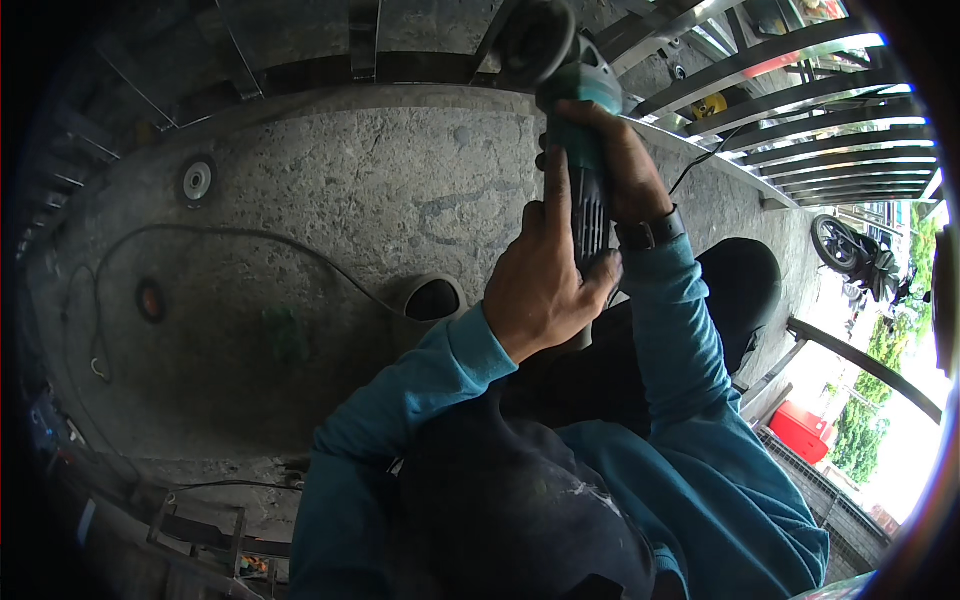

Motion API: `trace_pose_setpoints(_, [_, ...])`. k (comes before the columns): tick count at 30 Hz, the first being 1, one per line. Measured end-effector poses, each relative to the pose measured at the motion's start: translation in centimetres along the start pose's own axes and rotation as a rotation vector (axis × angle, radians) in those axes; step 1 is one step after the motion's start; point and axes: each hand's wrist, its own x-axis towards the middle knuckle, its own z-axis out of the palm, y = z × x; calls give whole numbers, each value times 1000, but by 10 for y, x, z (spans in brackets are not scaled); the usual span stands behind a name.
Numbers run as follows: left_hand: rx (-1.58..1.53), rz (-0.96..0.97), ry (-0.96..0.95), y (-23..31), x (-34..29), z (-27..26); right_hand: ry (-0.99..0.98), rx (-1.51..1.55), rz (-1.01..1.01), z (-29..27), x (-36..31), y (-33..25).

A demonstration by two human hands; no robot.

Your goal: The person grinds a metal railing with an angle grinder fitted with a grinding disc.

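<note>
A teal and black angle grinder (pixel 592 215) is held up in front of me with both hands. Its grinding disc (pixel 540 42) is at the far end, right beside the dark metal bars. My right hand (pixel 628 165) wraps round the teal front part of the body, and a dark strap circles that wrist. My left hand (pixel 545 285) grips the black rear part, its forefinger stretched along the side and its thumb on the near end. Part of the grip is hidden behind the tool. I cannot tell whether the disc touches the metal.
Metal frames with bars (pixel 800 135) run along the far side and the right. On the concrete floor (pixel 330 190) lie a grey disc (pixel 198 180), a smaller disc with a reddish centre (pixel 151 299) and a dark cable (pixel 240 232). A motorcycle (pixel 850 247) and a red box (pixel 800 432) are farther right.
</note>
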Motion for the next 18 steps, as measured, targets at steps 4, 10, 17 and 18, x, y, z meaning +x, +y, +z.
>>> trace_pose_setpoints(4, [3, 20, 10, -12, -3, -3, -33, 57, -11, 5, 3, 14])
trace_pose_setpoints(10, [-20, -22, -14, -11, -4, -4, 19, 26, -5, 8, -5, 11])
trace_pose_setpoints(17, [-188, 9, -80, -16, 4, -16, 109, 148, -46, 9, -11, 17])
trace_pose_setpoints(18, [-171, 35, -70, -19, 4, -18, 141, 129, -53, 12, -11, 18])
